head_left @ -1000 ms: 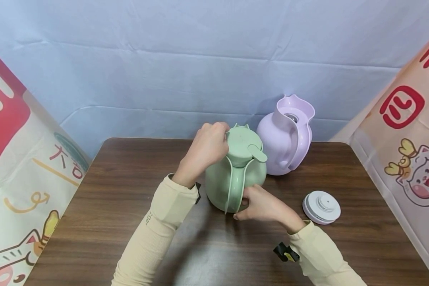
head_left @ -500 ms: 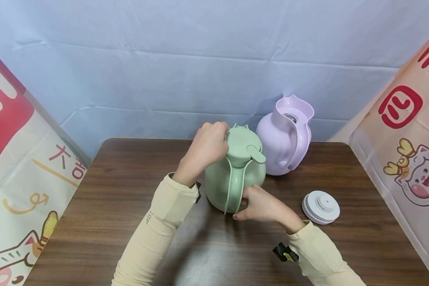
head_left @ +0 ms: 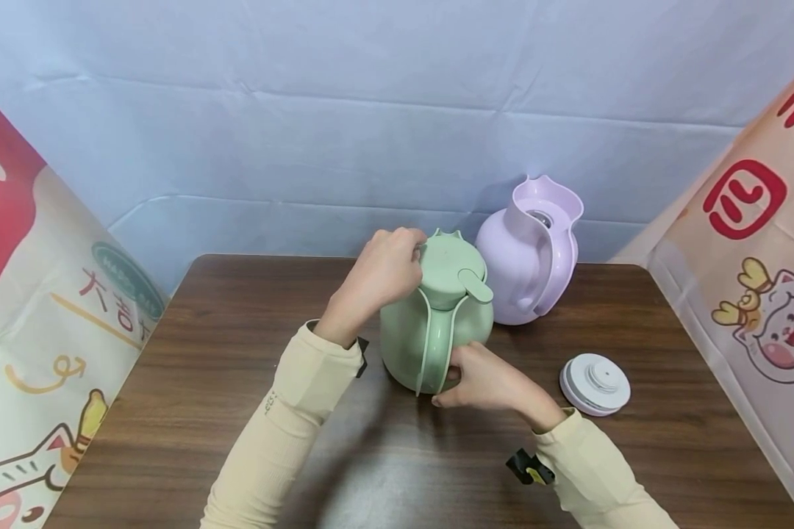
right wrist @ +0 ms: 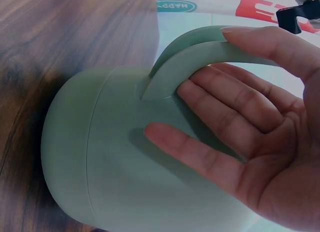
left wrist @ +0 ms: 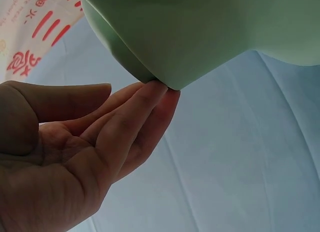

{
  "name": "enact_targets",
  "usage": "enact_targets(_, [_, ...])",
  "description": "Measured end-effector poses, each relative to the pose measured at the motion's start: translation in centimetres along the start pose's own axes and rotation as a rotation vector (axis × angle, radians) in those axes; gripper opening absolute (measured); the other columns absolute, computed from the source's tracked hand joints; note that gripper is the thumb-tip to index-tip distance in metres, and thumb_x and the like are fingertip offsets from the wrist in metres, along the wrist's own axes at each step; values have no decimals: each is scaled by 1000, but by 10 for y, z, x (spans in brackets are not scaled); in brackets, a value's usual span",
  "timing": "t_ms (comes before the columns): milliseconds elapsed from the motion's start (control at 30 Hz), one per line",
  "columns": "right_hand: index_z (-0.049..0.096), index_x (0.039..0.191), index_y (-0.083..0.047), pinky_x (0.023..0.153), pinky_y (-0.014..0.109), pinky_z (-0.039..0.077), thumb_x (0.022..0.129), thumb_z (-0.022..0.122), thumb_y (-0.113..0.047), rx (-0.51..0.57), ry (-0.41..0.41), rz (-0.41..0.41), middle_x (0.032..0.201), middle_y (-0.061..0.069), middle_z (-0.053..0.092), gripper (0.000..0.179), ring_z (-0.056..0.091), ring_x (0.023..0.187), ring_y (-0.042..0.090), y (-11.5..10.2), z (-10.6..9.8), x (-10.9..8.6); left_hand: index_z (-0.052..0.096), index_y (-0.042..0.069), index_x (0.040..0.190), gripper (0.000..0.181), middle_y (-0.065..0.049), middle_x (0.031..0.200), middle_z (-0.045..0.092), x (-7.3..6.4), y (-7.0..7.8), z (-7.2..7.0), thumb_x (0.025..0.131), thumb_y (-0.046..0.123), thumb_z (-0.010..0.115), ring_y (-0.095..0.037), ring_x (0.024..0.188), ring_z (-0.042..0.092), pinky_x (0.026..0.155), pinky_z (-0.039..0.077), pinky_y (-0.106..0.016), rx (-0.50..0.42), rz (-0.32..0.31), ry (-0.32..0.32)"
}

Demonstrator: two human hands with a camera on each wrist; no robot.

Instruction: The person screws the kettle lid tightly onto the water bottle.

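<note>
A green thermos jug (head_left: 402, 345) stands upright on the wooden table, its lid (head_left: 445, 258) seated on top and its handle (head_left: 438, 349) facing me. At the left side of the lid is my left hand (head_left: 385, 270); the left wrist view has its extended fingertips touching the rim's edge, thumb apart. My right hand (head_left: 488, 378) holds the handle low down. In the right wrist view its thumb lies along the outside of the handle (right wrist: 200, 60) while two fingers reach inside it and the index finger stretches over the jug's body.
Behind and to the right stands a lilac thermos jug (head_left: 512, 272) with an uncovered mouth. A round white stopper (head_left: 595, 382) lies on the wooden table (head_left: 251, 308) near its right side. Pale blue cloth (head_left: 304, 147) hangs at the back, with printed banners at both sides.
The left forearm has shifted slightly left and down; its fingers stay at the lid. The right hand, both jugs and the stopper look unmoved.
</note>
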State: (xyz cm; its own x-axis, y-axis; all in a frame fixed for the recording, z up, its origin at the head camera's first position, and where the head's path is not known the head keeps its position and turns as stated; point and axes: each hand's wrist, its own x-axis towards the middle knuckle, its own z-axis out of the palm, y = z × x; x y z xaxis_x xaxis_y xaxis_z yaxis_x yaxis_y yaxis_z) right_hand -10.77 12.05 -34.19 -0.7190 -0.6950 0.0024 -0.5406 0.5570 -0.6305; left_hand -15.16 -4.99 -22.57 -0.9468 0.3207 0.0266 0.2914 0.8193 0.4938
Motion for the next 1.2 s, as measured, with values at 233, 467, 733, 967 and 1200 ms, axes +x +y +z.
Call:
enact_targets(233, [65,77,-16,62,21,40,64,77,-11,24,1,8,66,-16,53,18,42,63,1,0,0,0,52,4,127,37,-11,96,60,-2,1,1,93,4,39,-22,71,49,63,37,-28,-4,-19,-38])
enact_targets(467, [63,72,-16,54,19,34,64,76,-12,40,-9,36,56,-16,40,17,35,56,0,-1,0,0,51,3,128,37,-10,86,59,-9,-1,3,93,5,39,-18,60,47,60,37,-27,-10,10,-13])
enact_targets(733, [65,74,-16,58,20,38,64,77,-12,27,-1,21,60,-16,48,16,39,60,1,0,1,0,48,1,130,37,-11,81,59,-17,-7,7,93,4,40,-21,64,49,66,40,-30,-40,19,39])
enact_targets(967, [66,76,-14,61,21,42,64,77,-11,49,-1,28,66,-15,57,16,44,63,1,0,0,-1,48,0,129,37,-17,118,58,-25,-20,18,92,5,45,-32,104,56,84,44,-41,-42,-15,91])
enact_targets(1200, [67,79,-13,64,22,44,65,77,-11,45,-1,11,71,-14,60,18,48,66,1,-1,0,-1,49,-1,128,37,-12,77,61,-34,-49,40,91,5,47,-25,76,58,75,45,-39,-97,-66,55])
